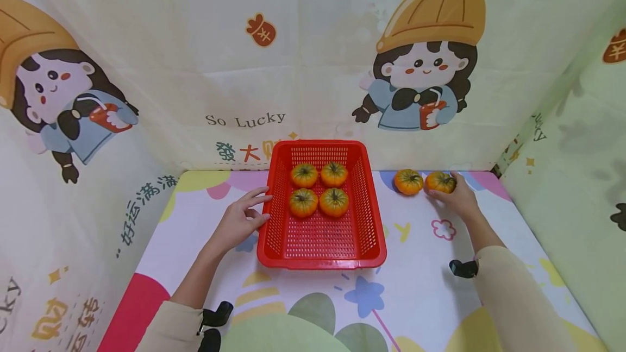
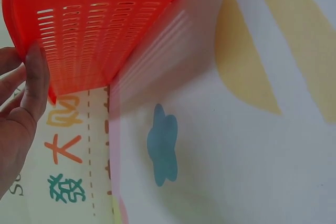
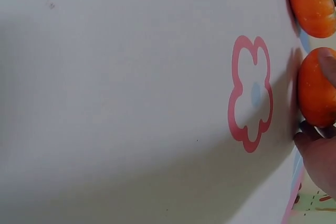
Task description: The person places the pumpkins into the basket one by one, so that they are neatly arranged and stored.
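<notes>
A red perforated plastic basket (image 1: 323, 262) stands on the table with several small orange pumpkins (image 1: 304, 203) grouped in its far half. My left hand (image 1: 239, 221) is at the basket's left side, its loosely bent fingertips touching the rim, as the left wrist view also shows at the basket wall (image 2: 79, 30). To the right of the basket, two more pumpkins sit near the table's back edge. My right hand (image 1: 459, 200) grips the right-hand pumpkin (image 1: 438, 181), thumb on the near side and fingers around its far right side. The other pumpkin (image 1: 408, 182) lies just left of it, untouched.
A patterned cloth (image 1: 313, 69) hangs behind and along both sides of the table, close to the back edge. The table covering (image 1: 415, 281) carries printed flowers, stars and coloured shapes. Small black devices (image 1: 463, 269) are worn on both wrists.
</notes>
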Action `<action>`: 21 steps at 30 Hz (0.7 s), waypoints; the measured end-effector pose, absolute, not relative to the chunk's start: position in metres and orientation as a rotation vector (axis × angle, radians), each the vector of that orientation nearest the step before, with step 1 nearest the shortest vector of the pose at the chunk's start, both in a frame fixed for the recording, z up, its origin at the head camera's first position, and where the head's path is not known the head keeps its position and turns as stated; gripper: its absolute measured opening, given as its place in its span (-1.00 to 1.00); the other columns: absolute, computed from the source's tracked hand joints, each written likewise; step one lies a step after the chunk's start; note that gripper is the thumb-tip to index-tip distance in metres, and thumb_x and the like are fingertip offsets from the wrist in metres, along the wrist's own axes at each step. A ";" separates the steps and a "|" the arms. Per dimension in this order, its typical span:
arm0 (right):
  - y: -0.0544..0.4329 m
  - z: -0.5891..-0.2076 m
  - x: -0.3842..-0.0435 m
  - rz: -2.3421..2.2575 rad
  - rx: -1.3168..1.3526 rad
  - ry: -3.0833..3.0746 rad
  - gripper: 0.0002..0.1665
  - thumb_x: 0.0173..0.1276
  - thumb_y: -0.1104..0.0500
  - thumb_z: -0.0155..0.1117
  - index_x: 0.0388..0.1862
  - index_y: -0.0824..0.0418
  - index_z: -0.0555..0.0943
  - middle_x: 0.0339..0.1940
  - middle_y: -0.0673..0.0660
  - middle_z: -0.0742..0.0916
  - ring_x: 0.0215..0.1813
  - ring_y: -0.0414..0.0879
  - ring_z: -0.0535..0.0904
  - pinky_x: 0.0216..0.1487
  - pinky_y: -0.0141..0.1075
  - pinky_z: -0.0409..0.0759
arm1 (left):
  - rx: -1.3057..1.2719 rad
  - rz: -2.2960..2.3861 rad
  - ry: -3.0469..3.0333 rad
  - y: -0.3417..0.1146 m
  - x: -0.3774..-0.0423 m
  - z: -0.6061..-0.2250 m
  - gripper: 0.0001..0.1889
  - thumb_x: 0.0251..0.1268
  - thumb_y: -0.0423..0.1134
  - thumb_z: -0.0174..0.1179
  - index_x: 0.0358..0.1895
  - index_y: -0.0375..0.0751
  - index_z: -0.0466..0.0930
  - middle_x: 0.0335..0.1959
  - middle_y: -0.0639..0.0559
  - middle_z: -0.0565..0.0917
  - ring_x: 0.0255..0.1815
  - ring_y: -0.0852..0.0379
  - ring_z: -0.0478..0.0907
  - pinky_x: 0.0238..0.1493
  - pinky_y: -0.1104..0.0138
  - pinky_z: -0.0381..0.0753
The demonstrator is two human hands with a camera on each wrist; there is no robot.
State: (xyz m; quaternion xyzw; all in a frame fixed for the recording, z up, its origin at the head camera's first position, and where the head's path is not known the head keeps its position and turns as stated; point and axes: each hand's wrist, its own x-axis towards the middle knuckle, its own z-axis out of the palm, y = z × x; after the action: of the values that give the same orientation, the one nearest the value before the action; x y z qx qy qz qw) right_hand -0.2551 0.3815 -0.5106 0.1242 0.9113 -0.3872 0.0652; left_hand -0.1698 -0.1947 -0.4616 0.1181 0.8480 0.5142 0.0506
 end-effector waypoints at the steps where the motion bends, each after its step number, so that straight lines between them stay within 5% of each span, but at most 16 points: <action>1: 0.382 -0.511 -0.255 -1.168 0.376 2.751 0.28 0.45 -0.16 0.34 0.70 0.32 -0.28 0.63 0.57 0.06 0.56 0.54 0.04 0.53 0.41 0.10 | 0.355 1.565 2.582 -0.195 -0.170 -0.462 -0.47 0.37 -0.38 0.32 0.40 -0.24 0.53 0.58 -0.03 0.34 -0.30 0.07 0.74 -0.25 0.33 0.79; 12: 0.387 -0.506 -0.245 -1.189 0.354 2.755 0.30 0.41 -0.29 0.31 0.70 0.32 -0.20 0.60 0.59 0.12 0.52 0.52 0.11 0.50 0.42 0.19 | 0.345 1.580 2.572 -0.194 -0.170 -0.462 -0.47 0.36 -0.39 0.32 0.40 -0.25 0.54 0.58 -0.01 0.35 -0.30 0.05 0.74 -0.27 0.31 0.80; 21: 0.387 -0.485 -0.237 -1.211 0.207 2.868 0.19 0.44 -0.18 0.35 0.68 0.34 -0.10 0.56 0.59 0.19 0.49 0.52 0.16 0.47 0.41 0.23 | 0.363 1.591 2.577 -0.194 -0.169 -0.461 -0.48 0.36 -0.40 0.32 0.39 -0.27 0.54 0.57 -0.03 0.36 -0.32 0.05 0.74 -0.29 0.32 0.79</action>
State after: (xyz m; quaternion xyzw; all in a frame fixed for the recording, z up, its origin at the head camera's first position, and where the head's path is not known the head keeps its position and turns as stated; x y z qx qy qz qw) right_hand -0.2369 0.3866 -0.4855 0.0664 0.9191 -0.3882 0.0107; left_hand -0.1693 -0.1944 -0.4610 0.1188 0.8440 0.5211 0.0458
